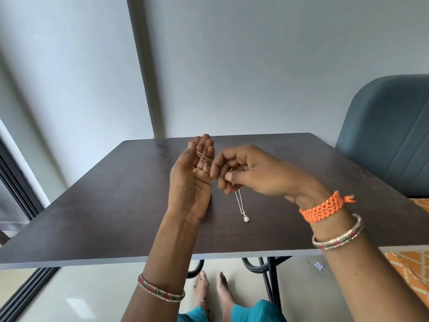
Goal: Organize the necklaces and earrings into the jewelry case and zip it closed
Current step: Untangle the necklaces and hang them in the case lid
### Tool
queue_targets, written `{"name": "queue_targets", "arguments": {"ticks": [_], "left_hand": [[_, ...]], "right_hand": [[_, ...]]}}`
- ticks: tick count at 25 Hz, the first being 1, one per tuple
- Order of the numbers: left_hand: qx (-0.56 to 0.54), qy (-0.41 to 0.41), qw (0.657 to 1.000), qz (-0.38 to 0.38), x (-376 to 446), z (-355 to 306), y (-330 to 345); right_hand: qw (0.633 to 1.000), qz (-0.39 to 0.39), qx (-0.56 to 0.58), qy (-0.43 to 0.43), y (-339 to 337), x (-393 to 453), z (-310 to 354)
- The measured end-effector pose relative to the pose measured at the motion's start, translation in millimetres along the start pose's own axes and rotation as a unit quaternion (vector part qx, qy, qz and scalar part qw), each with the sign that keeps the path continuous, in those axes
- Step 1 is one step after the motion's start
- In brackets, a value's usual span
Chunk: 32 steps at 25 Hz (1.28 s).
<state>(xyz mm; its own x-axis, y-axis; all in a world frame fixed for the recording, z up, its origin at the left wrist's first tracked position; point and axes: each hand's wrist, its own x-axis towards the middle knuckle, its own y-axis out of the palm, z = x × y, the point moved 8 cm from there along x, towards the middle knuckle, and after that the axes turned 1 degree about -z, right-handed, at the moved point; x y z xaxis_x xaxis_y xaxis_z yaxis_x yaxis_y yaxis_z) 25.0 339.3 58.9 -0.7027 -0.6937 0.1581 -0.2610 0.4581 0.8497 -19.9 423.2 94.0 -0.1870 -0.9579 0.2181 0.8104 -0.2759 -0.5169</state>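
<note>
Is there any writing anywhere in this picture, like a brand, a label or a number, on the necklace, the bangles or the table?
None can be read.
The necklace and its pendant: no lettering shows.
The bangles and the orange braided band: coloured patterns only, no words.
The table and the blue chair: plain surfaces, no label.
A small scrap on the floor: too small to tell whether it bears any print.

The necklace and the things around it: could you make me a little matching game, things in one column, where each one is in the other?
Things:
1. pendant
2. orange braided band
3. blue chair
4. necklace chain

Places:
A. beside the table's far right corner
B. strung between both hands
C. hanging just above the table
D. on the right wrist

Pairs: 1-C, 2-D, 3-A, 4-B
</note>
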Motion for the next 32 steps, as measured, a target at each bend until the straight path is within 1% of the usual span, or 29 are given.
{"name": "queue_targets", "arguments": {"ticks": [1, 2, 5, 7, 10, 14, 16, 19, 22, 25, 27, 29, 32], "left_hand": [[0.041, -0.021, 0.999, 0.008, -1, 6, 1], [0.073, -0.042, 0.996, 0.018, -3, 11, 3], [0.092, -0.096, 0.99, 0.036, -10, 22, 9], [0.118, -0.112, 0.986, 0.044, -13, 24, 12], [0.154, -0.097, 0.982, 0.045, -13, 19, 16], [0.142, -0.071, 0.985, 0.073, -13, 22, 20], [0.12, -0.064, 0.988, 0.07, -15, 25, 18], [0.095, -0.084, 0.99, 0.064, -15, 31, 13], [0.16, -0.094, 0.979, 0.085, -13, 33, 11], [0.205, -0.104, 0.97, 0.079, -11, 33, 7], [0.225, -0.103, 0.967, 0.06, -8, 31, 2], [0.235, -0.103, 0.966, 0.042, -6, 30, -5], [0.246, -0.142, 0.958, 0.048, -12, 38, -10]], "right_hand": [[0.997, 0.033, -0.067, -0.005, 3, 2, 10], [0.993, 0.04, -0.108, -0.007, 1, 4, 19], [0.988, -0.012, -0.154, 0.007, -22, 10, 32], [0.989, -0.04, -0.137, 0.026, -34, 10, 30], [0.992, -0.083, -0.083, 0.034, -41, 3, 25], [0.982, -0.187, -0.02, 0.02, -38, -4, 14], [0.975, -0.221, -0.003, 0.019, -35, -6, 8], [0.977, -0.211, -0.011, 0.021, -28, -9, 1], [0.975, -0.216, 0.038, 0.032, -34, -9, -7], [0.968, -0.233, 0.083, 0.041, -42, -11, -14], [0.967, -0.24, 0.073, 0.034, -41, -12, -18], [0.965, -0.259, 0.039, 0.017, -45, -13, -21], [0.949, -0.314, -0.029, 0.009, -67, -13, -22]]}}
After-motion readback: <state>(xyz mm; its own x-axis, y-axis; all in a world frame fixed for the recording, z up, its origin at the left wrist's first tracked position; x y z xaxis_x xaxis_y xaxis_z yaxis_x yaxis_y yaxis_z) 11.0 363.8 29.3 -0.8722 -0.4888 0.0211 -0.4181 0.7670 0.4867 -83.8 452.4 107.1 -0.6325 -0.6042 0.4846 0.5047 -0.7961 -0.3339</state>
